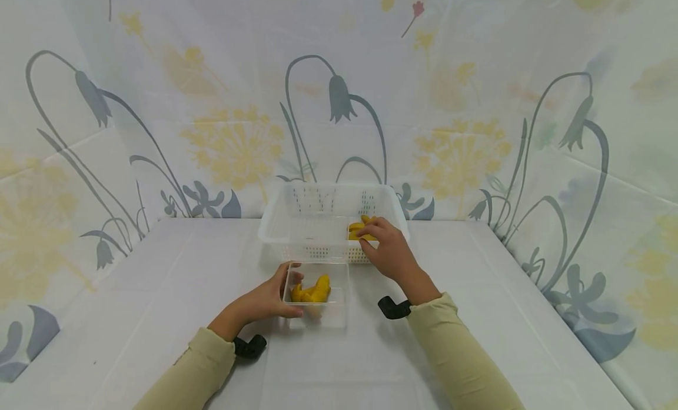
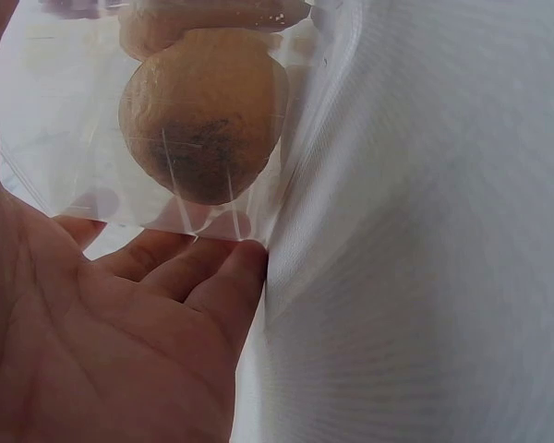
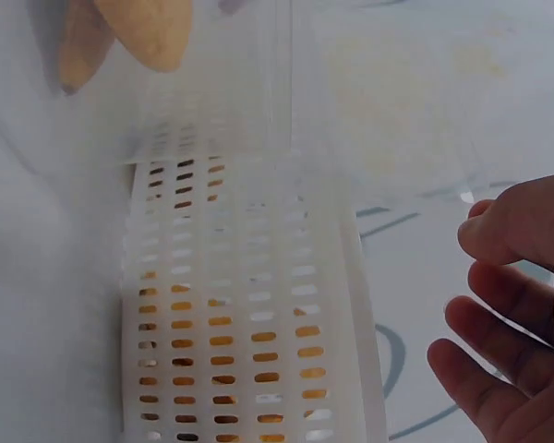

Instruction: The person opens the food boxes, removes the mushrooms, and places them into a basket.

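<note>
My left hand (image 1: 267, 295) grips the left side of a clear plastic box (image 1: 343, 283) on the table, thumb along the front and fingers round the side. Inside lie yellow, knobby pieces (image 1: 319, 289); in the left wrist view, one rounded piece (image 2: 203, 115) has a dark patch at its end. Over the front right of a white plastic basket (image 1: 281, 225) is my right hand (image 1: 391, 251). Its fingers overlap more yellow pieces (image 1: 356, 227) there in the head view. The right wrist view shows these loosely bent fingers (image 3: 503, 341) apart from the thumb, with nothing between them.
The basket's slotted wall (image 3: 351, 388) stands behind the clear box, and yellow shows through its slots. A white cloth covers the table (image 1: 175, 269). A flower-patterned curtain (image 1: 339, 22) hangs behind and along both sides. Black wrist straps (image 1: 394, 308) sit at both cuffs.
</note>
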### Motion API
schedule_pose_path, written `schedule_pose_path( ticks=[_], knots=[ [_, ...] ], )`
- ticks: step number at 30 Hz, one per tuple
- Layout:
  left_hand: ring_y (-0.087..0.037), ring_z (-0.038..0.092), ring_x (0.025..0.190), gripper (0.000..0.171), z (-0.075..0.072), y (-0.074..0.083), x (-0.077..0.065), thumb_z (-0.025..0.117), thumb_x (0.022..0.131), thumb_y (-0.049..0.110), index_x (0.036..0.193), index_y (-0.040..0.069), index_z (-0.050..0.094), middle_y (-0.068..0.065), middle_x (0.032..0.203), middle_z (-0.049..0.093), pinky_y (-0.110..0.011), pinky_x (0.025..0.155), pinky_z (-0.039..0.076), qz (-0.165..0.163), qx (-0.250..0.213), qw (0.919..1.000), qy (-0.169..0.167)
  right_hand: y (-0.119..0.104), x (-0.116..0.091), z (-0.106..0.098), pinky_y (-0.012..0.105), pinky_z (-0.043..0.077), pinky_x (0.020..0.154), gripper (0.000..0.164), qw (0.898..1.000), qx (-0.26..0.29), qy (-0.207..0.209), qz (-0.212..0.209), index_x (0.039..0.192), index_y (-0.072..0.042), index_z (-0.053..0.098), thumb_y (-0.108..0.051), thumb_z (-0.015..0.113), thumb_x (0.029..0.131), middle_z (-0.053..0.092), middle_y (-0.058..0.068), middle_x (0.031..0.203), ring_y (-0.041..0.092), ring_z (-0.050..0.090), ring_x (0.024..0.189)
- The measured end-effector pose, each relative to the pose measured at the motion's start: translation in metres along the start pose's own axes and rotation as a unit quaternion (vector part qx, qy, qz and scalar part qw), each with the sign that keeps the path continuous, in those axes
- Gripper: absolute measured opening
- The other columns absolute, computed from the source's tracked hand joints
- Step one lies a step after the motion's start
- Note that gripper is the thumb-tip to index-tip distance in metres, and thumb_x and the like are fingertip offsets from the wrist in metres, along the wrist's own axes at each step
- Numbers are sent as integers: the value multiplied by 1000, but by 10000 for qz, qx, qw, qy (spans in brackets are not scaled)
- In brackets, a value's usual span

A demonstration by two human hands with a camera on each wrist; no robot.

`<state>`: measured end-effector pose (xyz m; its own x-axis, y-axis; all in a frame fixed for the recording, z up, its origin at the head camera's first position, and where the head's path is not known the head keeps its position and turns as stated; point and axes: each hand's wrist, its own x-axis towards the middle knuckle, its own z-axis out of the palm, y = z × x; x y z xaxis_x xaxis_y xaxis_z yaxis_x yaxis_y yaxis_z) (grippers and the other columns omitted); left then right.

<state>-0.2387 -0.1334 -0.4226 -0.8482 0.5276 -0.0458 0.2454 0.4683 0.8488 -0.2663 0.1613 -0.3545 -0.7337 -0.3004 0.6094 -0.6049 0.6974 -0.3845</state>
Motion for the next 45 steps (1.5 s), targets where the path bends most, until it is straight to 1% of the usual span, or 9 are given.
schedule_pose_path(
  ticks=[4,8,12,17,21,26,35,42,45],
  knots=[
    [-30,37,137,103,0,-1,0,83,74,37,147,14,15,-14,147,41,-58,114,26,-29,37,10000,25,-8,-1,3,38,54,85,12,9996,33,-104,-245,96,-11,72,-5,68,87,62,5,103,23,61,103],
    [-30,38,137,103,0,-1,0,83,74,37,148,14,15,-13,147,41,-58,113,27,-41,61,10000,37,-14,-2,7,36,55,81,12,9991,-16,-238,-343,96,-11,72,-5,69,86,62,6,105,24,62,98],
    [-30,38,137,101,1,-1,0,83,75,34,148,14,15,-14,146,41,-58,113,28,-25,49,10000,39,-20,-4,12,35,55,83,12,9984,-6,-331,-450,95,-12,72,-4,70,85,62,5,106,23,62,97],
    [-30,39,136,102,1,-1,0,83,75,33,148,15,15,-14,146,41,-57,113,29,-50,-1,10000,40,-27,-6,18,34,54,87,14,9961,56,-467,-744,95,-12,72,-3,70,85,62,4,106,21,60,97],
    [-30,39,137,102,1,-1,0,83,75,34,149,15,15,-14,146,41,-57,113,29,-48,-30,10000,25,-33,-8,21,32,55,85,15,9937,91,-634,-922,97,-12,72,-4,71,85,62,4,106,20,60,95],
    [-30,38,137,102,0,0,0,82,76,35,149,15,14,-13,146,40,-57,113,28,-54,-65,10000,-23,-38,-10,27,29,55,82,16,9916,29,-798,-1014,99,-12,72,-5,71,85,62,3,106,18,61,93],
    [-30,37,138,103,0,0,0,82,76,38,149,16,14,-13,147,40,-56,114,27,-5,-8,10000,-61,-42,-13,38,29,54,87,17,9878,-41,-1098,-1104,101,-18,71,-8,70,86,64,-1,108,15,62,96],
    [-31,37,139,102,0,-2,0,82,76,37,149,16,14,-14,148,40,-55,114,28,-5,-29,10000,-58,-45,-15,46,25,54,85,17,9808,14,-1342,-1412,101,-17,71,-10,72,85,63,-2,104,12,61,94],
    [-31,37,138,102,-1,-1,0,82,76,37,149,16,14,-14,148,40,-55,114,29,3,-14,10000,-54,-44,-14,47,25,53,85,19,9780,44,-1511,-1439,102,-17,71,-9,73,85,63,-3,104,12,60,94]
  ],
)
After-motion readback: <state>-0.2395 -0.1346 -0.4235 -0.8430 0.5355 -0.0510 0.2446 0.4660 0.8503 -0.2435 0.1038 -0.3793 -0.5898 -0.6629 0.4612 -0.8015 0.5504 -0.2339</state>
